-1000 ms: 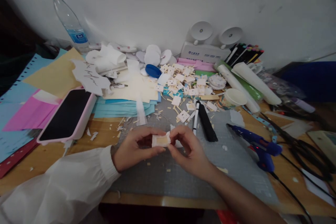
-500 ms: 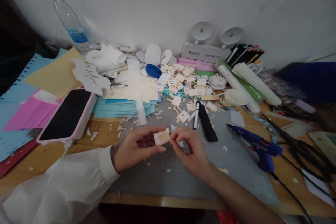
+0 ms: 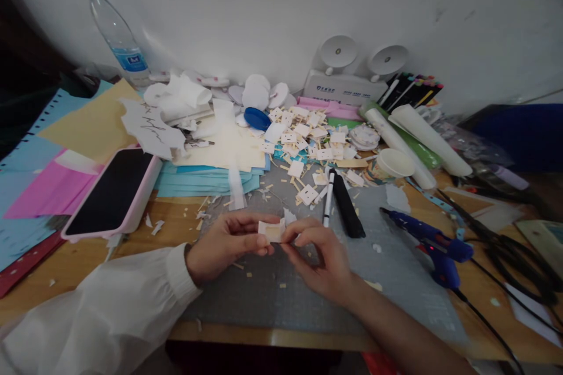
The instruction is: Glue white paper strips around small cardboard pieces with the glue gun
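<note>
Between my two hands, over the grey cutting mat (image 3: pixel 264 299), is a small white paper piece (image 3: pixel 273 233) with a tan rectangle on its face and edges that curl up. My left hand (image 3: pixel 231 243) pinches its left side between thumb and fingers. The fingertips of my right hand (image 3: pixel 321 252) are closed on its right edge. Just beyond lie a white marker (image 3: pixel 328 196) and a black pen-like stick (image 3: pixel 347 205). A heap of small cream paper pieces with drawn faces (image 3: pixel 308 137) spreads behind them.
A blue glue gun (image 3: pixel 433 240) with its cord and black scissors (image 3: pixel 519 258) lie on the right. On the left are a phone (image 3: pixel 112 193) and coloured paper sheets (image 3: pixel 206 179). A paper cup (image 3: pixel 391 165) and a water bottle (image 3: pixel 121 41) stand farther back.
The white paper piece has tilted, and its edges now stand up more. My left thumb has moved up onto its left side; the right fingers have shifted slightly along the edge.
</note>
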{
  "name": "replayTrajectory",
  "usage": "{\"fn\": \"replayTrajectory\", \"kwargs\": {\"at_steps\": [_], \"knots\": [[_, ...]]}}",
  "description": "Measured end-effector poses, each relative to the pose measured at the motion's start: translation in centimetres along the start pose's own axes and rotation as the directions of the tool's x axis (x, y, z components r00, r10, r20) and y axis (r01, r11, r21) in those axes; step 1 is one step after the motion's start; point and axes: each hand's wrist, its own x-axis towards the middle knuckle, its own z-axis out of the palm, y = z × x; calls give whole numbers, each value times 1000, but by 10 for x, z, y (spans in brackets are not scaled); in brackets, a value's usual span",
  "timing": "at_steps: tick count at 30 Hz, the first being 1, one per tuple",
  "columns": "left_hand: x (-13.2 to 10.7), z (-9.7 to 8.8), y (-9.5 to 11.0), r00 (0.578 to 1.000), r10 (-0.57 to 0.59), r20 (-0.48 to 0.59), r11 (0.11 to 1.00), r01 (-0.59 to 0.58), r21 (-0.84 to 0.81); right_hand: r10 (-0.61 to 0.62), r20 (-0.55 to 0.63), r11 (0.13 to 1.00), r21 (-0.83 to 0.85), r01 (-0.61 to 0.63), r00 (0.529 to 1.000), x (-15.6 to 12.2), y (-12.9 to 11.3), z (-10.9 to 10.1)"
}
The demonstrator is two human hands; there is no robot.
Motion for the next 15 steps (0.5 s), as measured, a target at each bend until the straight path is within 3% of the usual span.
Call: {"fn": "replayTrajectory", "kwargs": {"at_steps": [3,5,9,12,15], "knots": [[-1,0,1,999,-13,49,1000,13,-9,19,3,999,34,-19,1000,0,-1,0],[-2,0,1,997,11,82,1000,-12,20,61,-55,994,99,-55,997,1,-3,1],[-1,-1,1,985,96,143,992,-106,64,279,-173,929,298,-220,945,8,-6,2],[1,-2,-1,979,164,118,982,-173,75,410,-142,855,405,-325,901,13,-5,2],[2,-2,-1,978,204,52,970,-209,126,444,-80,807,468,-360,892,12,-3,3]]}}
